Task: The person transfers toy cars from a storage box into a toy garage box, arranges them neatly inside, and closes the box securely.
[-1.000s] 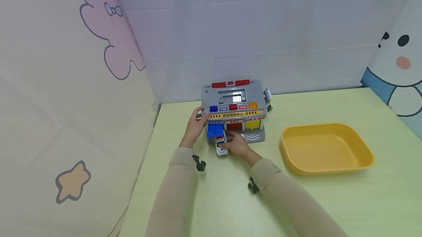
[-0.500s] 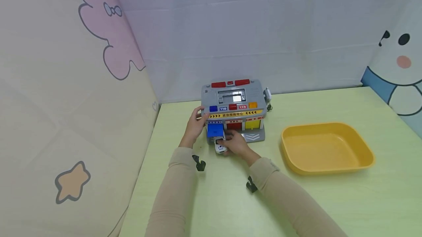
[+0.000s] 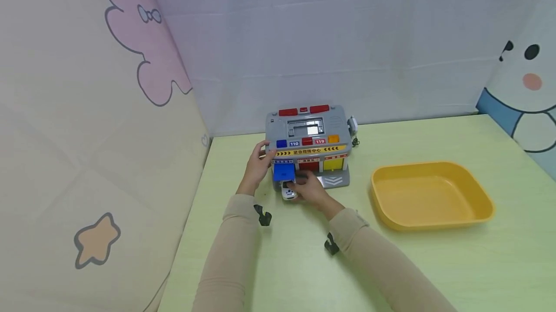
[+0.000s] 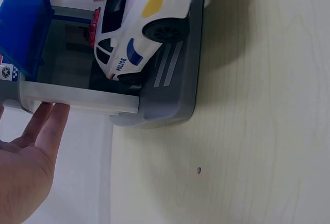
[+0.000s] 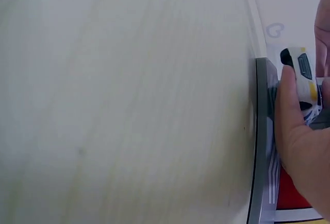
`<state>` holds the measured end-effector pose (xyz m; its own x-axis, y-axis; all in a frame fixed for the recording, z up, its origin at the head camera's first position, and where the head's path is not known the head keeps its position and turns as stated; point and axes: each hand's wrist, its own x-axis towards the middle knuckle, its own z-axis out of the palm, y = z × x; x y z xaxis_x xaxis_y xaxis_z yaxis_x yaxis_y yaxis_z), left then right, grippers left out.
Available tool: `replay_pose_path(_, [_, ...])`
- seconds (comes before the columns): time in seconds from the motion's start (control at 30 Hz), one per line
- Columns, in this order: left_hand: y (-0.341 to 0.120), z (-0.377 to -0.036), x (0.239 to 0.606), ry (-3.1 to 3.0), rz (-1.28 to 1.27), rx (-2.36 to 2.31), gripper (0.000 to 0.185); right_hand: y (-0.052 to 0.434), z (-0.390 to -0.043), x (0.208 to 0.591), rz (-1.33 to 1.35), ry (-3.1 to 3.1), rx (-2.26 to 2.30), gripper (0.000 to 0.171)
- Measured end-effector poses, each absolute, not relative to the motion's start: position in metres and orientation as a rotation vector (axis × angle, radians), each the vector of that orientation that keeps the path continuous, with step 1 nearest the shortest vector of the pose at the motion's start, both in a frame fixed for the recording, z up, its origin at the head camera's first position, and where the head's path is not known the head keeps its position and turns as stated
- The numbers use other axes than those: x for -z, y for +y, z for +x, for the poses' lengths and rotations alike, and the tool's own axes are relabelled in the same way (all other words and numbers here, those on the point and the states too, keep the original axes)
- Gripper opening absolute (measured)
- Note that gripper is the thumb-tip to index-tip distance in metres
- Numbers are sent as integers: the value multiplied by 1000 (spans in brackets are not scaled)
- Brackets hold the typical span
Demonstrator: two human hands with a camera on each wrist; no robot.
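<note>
A grey toy emergency station (image 3: 310,128) stands at the back of the table with its blue garage door (image 3: 284,171) swung up. At that doorway my right hand (image 3: 312,190) pinches a white toy police car (image 3: 288,192). The left wrist view shows the car (image 4: 139,28) tilted, its rear end at the opening, above the grey ramp. My left hand (image 3: 257,165) touches the station's left side. Its fingers (image 4: 54,123) reach fairly straight against the white side wall. Part of the car is hidden by the right hand and the raised door.
A yellow tray (image 3: 432,196) lies on the table to the right. The station's red door (image 3: 309,166) and yellow door (image 3: 333,164) are down. A white handset (image 3: 353,124) hangs on the station's right side. Fabric backdrops border the table behind and at the left.
My right hand has pushed the police car a little farther back under the raised blue door, so less of it shows. The left hand stays at the station's side.
</note>
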<state>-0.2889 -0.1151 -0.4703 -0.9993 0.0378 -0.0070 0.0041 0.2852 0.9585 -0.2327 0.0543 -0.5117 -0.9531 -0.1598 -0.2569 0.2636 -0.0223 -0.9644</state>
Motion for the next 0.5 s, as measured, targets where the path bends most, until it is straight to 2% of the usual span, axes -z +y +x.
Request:
replay_pose_path(0.27, [-116, -291, 472, 2492, 25, -1860, 55, 56, -234, 514, 77, 1852, 2078, 81])
replay_pose_path(0.5, [-115, -290, 472, 2483, 47, -1874, 56, 54, -231, 512, 105, 1862, 2139, 75])
